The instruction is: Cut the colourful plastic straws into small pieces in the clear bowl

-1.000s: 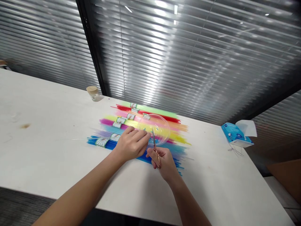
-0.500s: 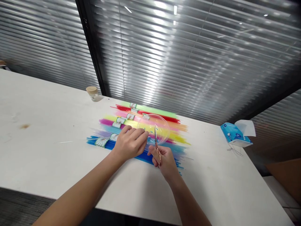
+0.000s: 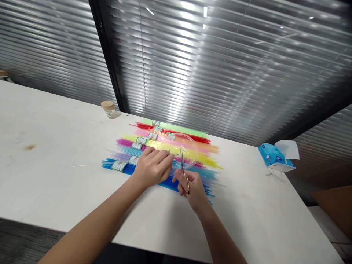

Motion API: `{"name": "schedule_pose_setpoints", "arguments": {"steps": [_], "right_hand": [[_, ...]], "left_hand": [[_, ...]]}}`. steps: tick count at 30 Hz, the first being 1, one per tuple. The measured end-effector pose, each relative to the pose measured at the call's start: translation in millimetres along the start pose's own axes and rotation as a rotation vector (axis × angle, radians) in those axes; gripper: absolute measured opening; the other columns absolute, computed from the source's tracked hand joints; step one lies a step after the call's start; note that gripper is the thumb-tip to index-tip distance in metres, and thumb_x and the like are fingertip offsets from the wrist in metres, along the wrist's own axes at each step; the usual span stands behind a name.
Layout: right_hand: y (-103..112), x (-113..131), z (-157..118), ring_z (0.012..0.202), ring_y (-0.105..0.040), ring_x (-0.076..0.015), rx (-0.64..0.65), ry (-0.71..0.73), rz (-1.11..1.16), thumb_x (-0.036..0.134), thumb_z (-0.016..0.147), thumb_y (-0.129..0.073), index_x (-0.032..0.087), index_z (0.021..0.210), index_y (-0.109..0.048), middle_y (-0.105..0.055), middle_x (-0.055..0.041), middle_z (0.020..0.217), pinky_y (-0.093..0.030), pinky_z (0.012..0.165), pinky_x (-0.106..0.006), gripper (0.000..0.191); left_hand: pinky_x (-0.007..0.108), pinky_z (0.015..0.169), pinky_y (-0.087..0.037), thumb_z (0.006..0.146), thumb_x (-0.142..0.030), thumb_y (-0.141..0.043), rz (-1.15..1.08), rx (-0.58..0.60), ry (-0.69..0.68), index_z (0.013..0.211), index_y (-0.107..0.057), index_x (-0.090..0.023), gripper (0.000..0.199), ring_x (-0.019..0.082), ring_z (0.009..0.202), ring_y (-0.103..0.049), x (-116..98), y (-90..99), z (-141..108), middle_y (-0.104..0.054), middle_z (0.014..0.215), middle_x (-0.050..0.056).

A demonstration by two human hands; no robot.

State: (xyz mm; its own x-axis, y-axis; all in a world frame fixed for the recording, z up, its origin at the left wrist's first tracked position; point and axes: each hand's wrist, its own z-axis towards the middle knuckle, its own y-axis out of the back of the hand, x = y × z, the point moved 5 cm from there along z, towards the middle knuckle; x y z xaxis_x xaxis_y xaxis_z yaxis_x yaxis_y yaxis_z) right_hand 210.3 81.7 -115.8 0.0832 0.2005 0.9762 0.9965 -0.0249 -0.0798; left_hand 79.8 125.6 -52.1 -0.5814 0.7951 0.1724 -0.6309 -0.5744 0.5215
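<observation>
My left hand (image 3: 154, 167) is closed, palm down, over the bundles of plastic straws. A thin pale straw (image 3: 79, 165) runs out from it to the left above the table; the pinched end is hidden under the fingers. In my right hand (image 3: 192, 185) is a pair of scissors (image 3: 182, 161) with coppery handles, blades pointing away from me and looking nearly closed. Just beyond both hands a clear round bowl (image 3: 194, 146) rests on the straws, with several small bluish cut pieces (image 3: 177, 153) in it. Dark blue straws (image 3: 169, 184) lie beneath my hands.
Coloured straw bundles, such as red (image 3: 189, 136) and green (image 3: 189, 129), lie side by side with paper bands on the white table (image 3: 264, 212). A lidded jar (image 3: 109, 109) stands at the back left, a blue tissue pack (image 3: 275, 157) at the right. Blinds (image 3: 170, 66) rise behind.
The pale straw's free end has shifted slightly to the right, toward my left hand. Both hands and the scissors stay almost where they were.
</observation>
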Motion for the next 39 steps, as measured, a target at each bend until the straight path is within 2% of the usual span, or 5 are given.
{"name": "schedule_pose_setpoints", "arguments": {"steps": [9, 19, 39], "right_hand": [[-0.8, 2.7, -2.3, 0.045, -0.027, -0.0078, 0.033, 0.034, -0.049, 0.072, 0.080, -0.065, 0.017, 0.064, -0.054, -0.042, 0.0050, 0.046, -0.021, 0.046, -0.025, 0.058], [-1.0, 3.0, -3.0, 0.049, -0.028, -0.0092, 0.061, 0.052, -0.117, 0.069, 0.081, -0.066, 0.019, 0.066, -0.050, -0.038, 0.0058, 0.051, -0.021, 0.048, -0.026, 0.054], [-1.0, 0.1, -2.8, 0.049, -0.027, -0.0091, 0.067, 0.015, -0.087, 0.069, 0.080, -0.067, 0.018, 0.068, -0.055, -0.039, 0.0061, 0.050, -0.019, 0.050, -0.027, 0.053]], "left_hand": [[0.032, 0.060, -0.032, 0.085, -0.010, -0.056, -0.014, 0.010, 0.000, 0.092, -0.059, -0.018, 0.011, 0.012, 0.056, -0.052, -0.1, -0.4, 0.2, -0.067, 0.074, -0.002], [0.033, 0.060, -0.030, 0.085, -0.010, -0.054, -0.018, 0.037, 0.010, 0.090, -0.057, -0.019, 0.011, 0.011, 0.056, -0.053, -0.1, -1.4, 0.1, -0.066, 0.073, -0.002], [0.032, 0.059, -0.029, 0.084, -0.009, -0.052, -0.039, 0.044, -0.033, 0.086, -0.056, -0.018, 0.010, 0.011, 0.053, -0.047, -4.5, 1.2, 3.8, -0.062, 0.068, -0.003]]}}
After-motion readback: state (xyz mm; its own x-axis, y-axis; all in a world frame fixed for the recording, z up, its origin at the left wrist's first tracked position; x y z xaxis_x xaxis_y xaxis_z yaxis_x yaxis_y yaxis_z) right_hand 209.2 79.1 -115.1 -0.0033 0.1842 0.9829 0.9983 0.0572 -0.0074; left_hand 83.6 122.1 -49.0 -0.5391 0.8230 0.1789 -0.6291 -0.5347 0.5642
